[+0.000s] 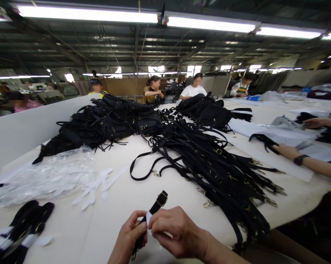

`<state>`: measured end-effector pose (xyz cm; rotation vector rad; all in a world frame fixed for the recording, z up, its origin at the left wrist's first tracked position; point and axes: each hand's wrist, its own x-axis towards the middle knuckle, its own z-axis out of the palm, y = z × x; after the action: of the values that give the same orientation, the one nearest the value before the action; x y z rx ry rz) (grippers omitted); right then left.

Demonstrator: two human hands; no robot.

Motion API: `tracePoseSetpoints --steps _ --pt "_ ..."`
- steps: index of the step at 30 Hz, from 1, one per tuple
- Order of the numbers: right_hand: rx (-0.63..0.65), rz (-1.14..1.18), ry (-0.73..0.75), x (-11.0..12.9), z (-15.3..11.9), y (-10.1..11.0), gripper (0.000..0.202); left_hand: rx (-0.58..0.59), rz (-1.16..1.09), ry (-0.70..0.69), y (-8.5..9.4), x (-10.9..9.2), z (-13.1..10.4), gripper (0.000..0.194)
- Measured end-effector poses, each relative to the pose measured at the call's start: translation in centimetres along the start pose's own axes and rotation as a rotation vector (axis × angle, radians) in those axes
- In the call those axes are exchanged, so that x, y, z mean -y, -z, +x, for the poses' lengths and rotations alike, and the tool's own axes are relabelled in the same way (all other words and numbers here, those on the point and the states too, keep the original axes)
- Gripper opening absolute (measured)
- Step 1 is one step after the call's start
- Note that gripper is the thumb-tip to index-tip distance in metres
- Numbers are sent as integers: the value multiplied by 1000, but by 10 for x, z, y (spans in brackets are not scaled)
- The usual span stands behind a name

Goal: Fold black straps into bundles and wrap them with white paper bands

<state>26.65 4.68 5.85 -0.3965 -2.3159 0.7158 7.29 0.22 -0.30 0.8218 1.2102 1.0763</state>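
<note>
Low in the middle of the head view, my left hand [131, 234] is closed round a folded black strap [157, 204] with a brass-coloured buckle at its upper end. A white paper band [148, 217] lies across the strap. Pinched on that band are the fingers of my right hand [179, 231]. The strap's lower end shows a bit of metal below my left hand. Just beyond my hands, a large heap of loose black straps [209, 165] with brass clips spreads over the white table [107, 223]. Finished-looking bundles of banded black straps [25, 227] lie at the lower left.
White paper strips [96, 187] and clear plastic bags [58, 176] lie on the left. Black bags [107, 117] are piled behind, beside a white partition [25, 124]. At right, a co-worker's hands [287, 154] handle a black strap. Several people sit across the table.
</note>
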Motion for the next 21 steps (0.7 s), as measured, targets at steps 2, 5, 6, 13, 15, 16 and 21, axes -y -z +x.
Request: tracePoseSetpoints --steps 2,5,6,13,15,16,21 --pt "-116 211 -226 3 3 -2 10 4 41 6 -4 3 -3 46" --pt "-187 369 -401 2 -3 -5 8 23 17 62 -2 5 -9 43" --pt "-160 334 -356 0 -8 -5 9 27 -16 86 1 5 -12 43" --pt "141 -72 -41 -14 -35 6 20 72 -234 198 14 11 -24 43" --pt "98 -11 -70 -10 -32 4 19 60 -282 196 11 16 -24 42" --pt "79 27 -78 -6 -29 3 19 52 -313 198 10 18 -24 40" --pt "252 -35 -3 13 -18 5 18 183 -467 221 5 13 -41 41"
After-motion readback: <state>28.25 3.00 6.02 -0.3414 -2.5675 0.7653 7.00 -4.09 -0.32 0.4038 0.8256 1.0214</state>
